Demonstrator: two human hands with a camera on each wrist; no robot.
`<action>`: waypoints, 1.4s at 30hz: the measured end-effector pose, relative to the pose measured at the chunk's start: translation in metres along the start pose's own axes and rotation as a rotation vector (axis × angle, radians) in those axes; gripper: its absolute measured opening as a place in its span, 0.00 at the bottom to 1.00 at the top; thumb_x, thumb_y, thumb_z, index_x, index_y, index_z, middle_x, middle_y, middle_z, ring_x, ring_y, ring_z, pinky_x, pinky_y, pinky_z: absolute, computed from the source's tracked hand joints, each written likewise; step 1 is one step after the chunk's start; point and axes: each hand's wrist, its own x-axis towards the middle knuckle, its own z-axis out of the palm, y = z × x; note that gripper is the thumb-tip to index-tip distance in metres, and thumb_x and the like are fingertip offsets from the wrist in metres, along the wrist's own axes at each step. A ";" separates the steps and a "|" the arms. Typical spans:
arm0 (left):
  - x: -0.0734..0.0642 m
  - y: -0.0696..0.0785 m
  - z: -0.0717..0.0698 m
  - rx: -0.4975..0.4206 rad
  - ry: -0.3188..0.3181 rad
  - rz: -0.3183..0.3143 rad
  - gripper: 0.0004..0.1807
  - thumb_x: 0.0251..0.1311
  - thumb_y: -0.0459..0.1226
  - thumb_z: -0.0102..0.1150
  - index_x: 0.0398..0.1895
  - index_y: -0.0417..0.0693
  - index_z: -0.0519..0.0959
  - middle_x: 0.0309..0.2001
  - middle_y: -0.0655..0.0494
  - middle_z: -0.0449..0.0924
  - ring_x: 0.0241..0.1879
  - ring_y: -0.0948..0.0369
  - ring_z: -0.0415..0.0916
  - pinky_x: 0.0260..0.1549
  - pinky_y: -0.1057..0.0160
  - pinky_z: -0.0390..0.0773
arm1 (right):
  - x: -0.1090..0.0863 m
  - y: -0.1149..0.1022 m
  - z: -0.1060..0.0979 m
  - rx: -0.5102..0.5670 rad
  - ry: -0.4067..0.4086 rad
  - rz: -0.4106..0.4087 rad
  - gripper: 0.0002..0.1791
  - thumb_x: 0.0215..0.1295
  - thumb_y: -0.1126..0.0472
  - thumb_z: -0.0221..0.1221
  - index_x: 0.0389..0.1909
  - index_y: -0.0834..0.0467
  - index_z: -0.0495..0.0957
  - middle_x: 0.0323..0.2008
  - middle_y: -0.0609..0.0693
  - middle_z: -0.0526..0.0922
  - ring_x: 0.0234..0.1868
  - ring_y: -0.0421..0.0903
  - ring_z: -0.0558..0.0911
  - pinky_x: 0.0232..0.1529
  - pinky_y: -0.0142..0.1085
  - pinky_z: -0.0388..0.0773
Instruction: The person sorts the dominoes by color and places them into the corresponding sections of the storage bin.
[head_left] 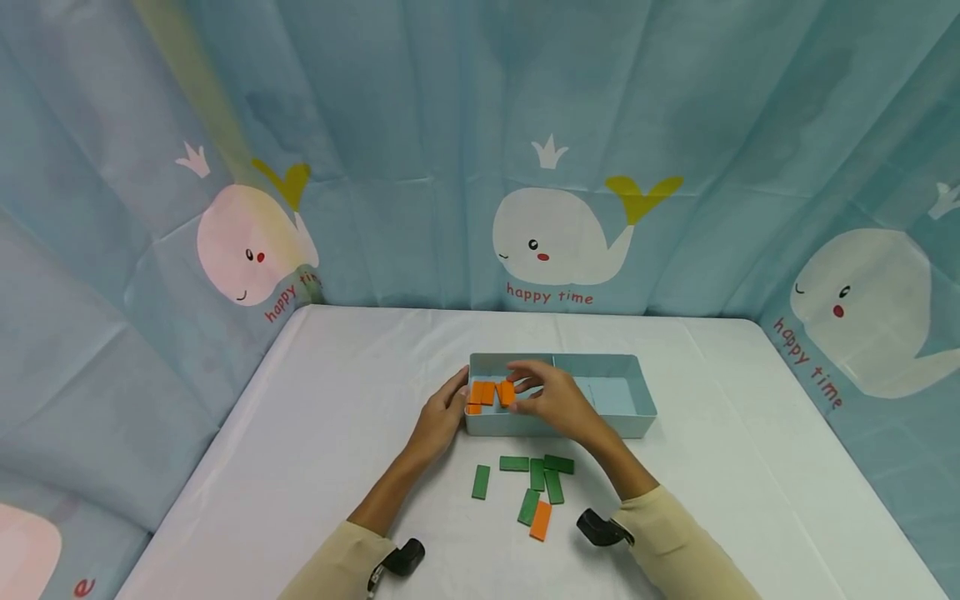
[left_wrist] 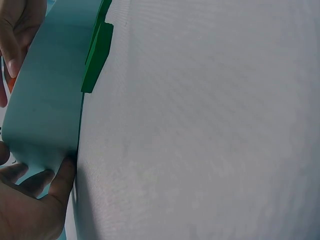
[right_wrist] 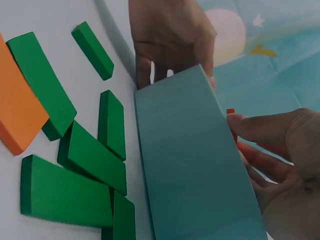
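Note:
My left hand (head_left: pixel 437 423) rests its fingers against the outside of the left end of a pale blue two-part box (head_left: pixel 517 426). Over the left compartment, my right hand (head_left: pixel 558 402) pinches an orange block (head_left: pixel 507 393) between thumb and fingers. Several more orange blocks (head_left: pixel 482 392) lie at the left inside that same compartment. The right wrist view has the block's orange edge (right_wrist: pixel 230 111) showing at the thumb tip above the box rim, and the rest is hidden behind the wall.
In front of the box, several green blocks (head_left: pixel 513 463) lie scattered on the white-covered table (head_left: pixel 337 400). One orange block (head_left: pixel 541 521) lies nearest me, against a green one (head_left: pixel 528 507). A divider (head_left: pixel 553 361) splits the box. A blue whale-print curtain (head_left: pixel 420 242) hangs behind the table.

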 end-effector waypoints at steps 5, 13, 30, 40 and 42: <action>-0.001 0.000 -0.001 0.006 0.004 -0.007 0.29 0.87 0.45 0.42 0.85 0.52 0.59 0.83 0.50 0.60 0.83 0.47 0.53 0.81 0.41 0.55 | 0.007 0.000 0.004 -0.013 -0.008 0.018 0.35 0.62 0.67 0.75 0.71 0.57 0.77 0.57 0.51 0.87 0.55 0.50 0.86 0.53 0.46 0.87; 0.000 0.000 -0.001 0.014 0.005 -0.005 0.29 0.87 0.45 0.42 0.85 0.51 0.59 0.83 0.48 0.60 0.83 0.46 0.54 0.81 0.40 0.55 | 0.015 -0.004 0.007 -0.010 -0.036 0.043 0.35 0.60 0.69 0.76 0.70 0.58 0.78 0.55 0.52 0.88 0.52 0.50 0.86 0.48 0.41 0.88; 0.000 -0.003 -0.001 0.005 0.004 -0.003 0.29 0.87 0.44 0.42 0.85 0.51 0.59 0.82 0.49 0.61 0.82 0.46 0.55 0.81 0.40 0.55 | 0.030 -0.006 0.014 -0.039 -0.142 0.093 0.36 0.58 0.75 0.74 0.69 0.60 0.78 0.52 0.54 0.87 0.45 0.47 0.85 0.45 0.39 0.88; 0.000 -0.005 -0.001 -0.026 -0.008 0.009 0.29 0.87 0.44 0.42 0.85 0.50 0.59 0.82 0.47 0.61 0.82 0.46 0.54 0.81 0.40 0.55 | 0.035 -0.002 0.015 -0.032 -0.186 0.106 0.36 0.58 0.78 0.72 0.69 0.62 0.77 0.51 0.58 0.87 0.42 0.45 0.85 0.44 0.37 0.89; 0.000 -0.004 -0.001 -0.029 -0.010 0.010 0.29 0.87 0.44 0.42 0.85 0.50 0.59 0.82 0.48 0.61 0.82 0.46 0.55 0.80 0.40 0.56 | 0.036 -0.001 0.015 -0.043 -0.195 0.105 0.35 0.58 0.78 0.72 0.68 0.62 0.77 0.51 0.59 0.87 0.42 0.46 0.85 0.44 0.37 0.89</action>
